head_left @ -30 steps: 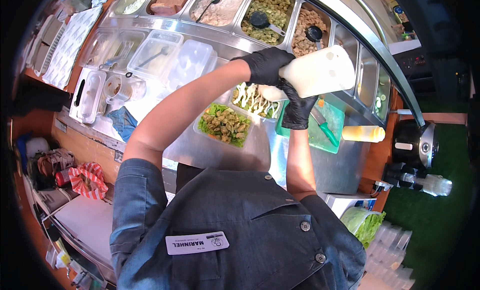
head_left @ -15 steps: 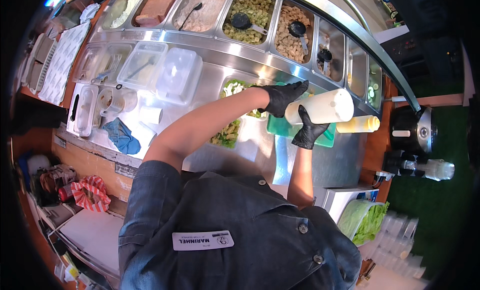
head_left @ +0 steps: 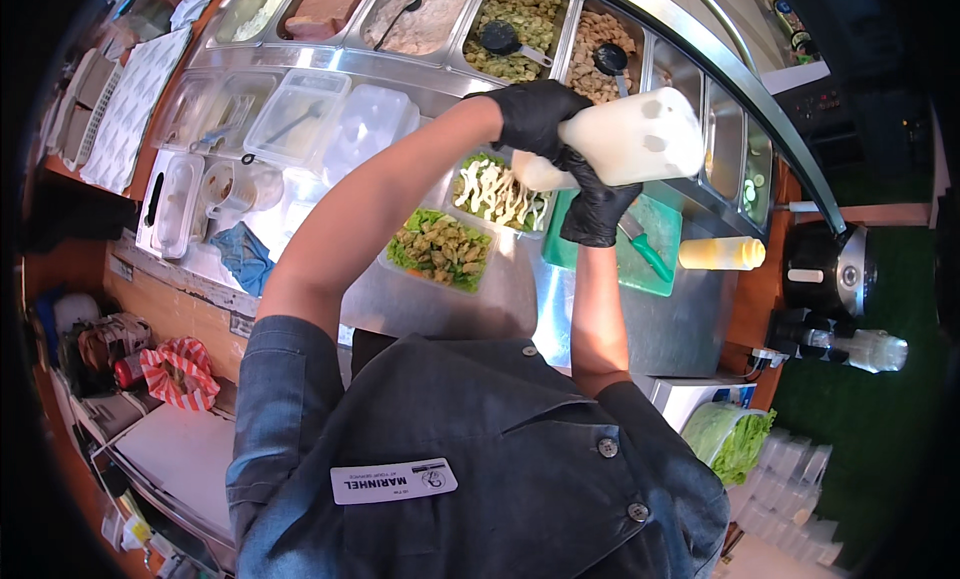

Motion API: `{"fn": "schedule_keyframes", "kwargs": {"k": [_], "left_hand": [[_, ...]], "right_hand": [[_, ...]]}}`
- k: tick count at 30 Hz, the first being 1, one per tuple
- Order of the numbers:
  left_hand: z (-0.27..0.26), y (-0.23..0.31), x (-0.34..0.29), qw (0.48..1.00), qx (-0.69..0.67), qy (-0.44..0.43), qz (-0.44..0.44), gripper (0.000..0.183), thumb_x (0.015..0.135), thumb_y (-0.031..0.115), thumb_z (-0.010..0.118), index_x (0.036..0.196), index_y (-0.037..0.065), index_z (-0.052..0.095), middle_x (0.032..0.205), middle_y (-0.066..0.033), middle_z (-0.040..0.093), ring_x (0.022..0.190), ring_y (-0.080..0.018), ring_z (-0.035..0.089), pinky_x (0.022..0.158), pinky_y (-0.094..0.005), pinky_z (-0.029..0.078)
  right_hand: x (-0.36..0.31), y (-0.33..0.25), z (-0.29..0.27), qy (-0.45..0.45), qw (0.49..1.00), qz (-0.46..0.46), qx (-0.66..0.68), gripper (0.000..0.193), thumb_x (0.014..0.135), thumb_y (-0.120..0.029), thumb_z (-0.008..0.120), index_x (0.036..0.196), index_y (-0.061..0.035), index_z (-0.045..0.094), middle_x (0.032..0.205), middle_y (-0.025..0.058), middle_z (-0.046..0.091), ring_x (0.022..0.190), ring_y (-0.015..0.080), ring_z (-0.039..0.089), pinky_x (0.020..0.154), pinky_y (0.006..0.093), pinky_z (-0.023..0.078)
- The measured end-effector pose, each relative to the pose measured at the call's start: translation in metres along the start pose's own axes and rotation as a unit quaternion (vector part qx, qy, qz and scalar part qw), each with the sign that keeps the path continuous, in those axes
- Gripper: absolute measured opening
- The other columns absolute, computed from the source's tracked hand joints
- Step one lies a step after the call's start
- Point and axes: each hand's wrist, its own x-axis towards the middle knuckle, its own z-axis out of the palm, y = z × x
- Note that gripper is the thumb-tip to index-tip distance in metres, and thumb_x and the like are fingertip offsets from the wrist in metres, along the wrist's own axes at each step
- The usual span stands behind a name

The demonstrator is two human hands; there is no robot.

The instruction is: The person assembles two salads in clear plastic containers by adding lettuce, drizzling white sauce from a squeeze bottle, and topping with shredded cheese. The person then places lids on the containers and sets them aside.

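The person's gloved left hand (head_left: pixel 540 119) was curled round the left end of a large white bottle (head_left: pixel 640 139), its fingers partly hidden. The gloved right hand (head_left: pixel 597 209) gripped it from below, fingers bent close; how tightly could not be told. The bottle lay tilted nearly sideways, above the far edge of a green cutting board (head_left: pixel 655 282) bearing a green-handled knife (head_left: pixel 655 257). Left of it sat a salad striped with white sauce (head_left: pixel 497 194), beside a plainer salad (head_left: pixel 440 247).
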Motion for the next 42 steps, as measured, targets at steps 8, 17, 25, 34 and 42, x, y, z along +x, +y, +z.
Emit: {"fn": "schedule_keyframes", "kwargs": {"k": [8, 17, 25, 34, 42], "left_hand": [[0.027, 0.005, 0.007, 0.996, 0.047, -0.05, 0.053, 0.06, 0.064, 0.028, 0.079, 0.115, 0.007, 0.055, 0.101, -0.0164, 0.064, 0.094, -0.0319, 0.062, 0.083, -0.0365, 0.048], [0.076, 0.05, 0.033, 0.992, 0.068, 0.015, 0.102, 0.13, 0.054, 0.016, 0.083, 0.142, 0.0, -0.011, 0.14, -0.0237, 0.031, 0.129, -0.035, 0.033, 0.107, -0.04, 0.029], [0.107, 0.014, 0.009, 0.993, -0.059, -0.091, -0.041, 0.105, 0.052, 0.016, 0.081, 0.136, 0.0, 0.021, 0.128, -0.0237, 0.041, 0.114, -0.0346, 0.048, 0.096, -0.0372, 0.04], [0.068, 0.037, -0.079, 0.999, 0.0, -0.04, 0.024, 0.061, 0.054, 0.03, 0.081, 0.105, 0.007, 0.059, 0.096, -0.0149, 0.065, 0.091, -0.0327, 0.061, 0.081, -0.039, 0.047], [0.039, 0.041, -0.073, 0.998, 0.049, -0.03, 0.023, 0.054, 0.06, 0.036, 0.079, 0.104, 0.011, 0.061, 0.091, -0.0146, 0.066, 0.088, -0.0327, 0.063, 0.08, -0.0401, 0.048]], "right_hand": [[-0.018, -0.017, -0.021, -0.002, 1.0, 0.0, -0.015, 0.068, 0.06, 0.013, 0.073, 0.121, 0.0014, 0.046, 0.108, 0.014, 0.058, 0.088, 0.0245, 0.061, 0.076, 0.0373, 0.054], [-0.014, -0.01, -0.101, 0.07, 0.986, -0.103, -0.11, 0.094, 0.05, -0.002, 0.085, 0.131, -0.003, 0.036, 0.123, 0.0119, 0.049, 0.109, 0.0242, 0.052, 0.093, 0.0391, 0.046], [-0.04, 0.03, -0.098, 0.086, 0.995, -0.001, -0.058, 0.077, 0.052, 0.002, 0.083, 0.12, -0.0009, 0.048, 0.108, 0.0087, 0.058, 0.097, 0.0218, 0.058, 0.088, 0.0379, 0.05], [-0.117, -0.032, -0.033, 0.012, 0.994, 0.042, -0.098, 0.059, 0.058, 0.008, 0.076, 0.113, 0.0029, 0.055, 0.105, 0.0106, 0.06, 0.092, 0.0213, 0.06, 0.083, 0.0348, 0.051], [-0.111, -0.04, -0.003, 0.034, 0.998, 0.041, -0.04, 0.065, 0.061, 0.007, 0.075, 0.119, 0.0044, 0.048, 0.111, 0.0137, 0.058, 0.097, 0.0224, 0.059, 0.086, 0.0367, 0.05]]}}
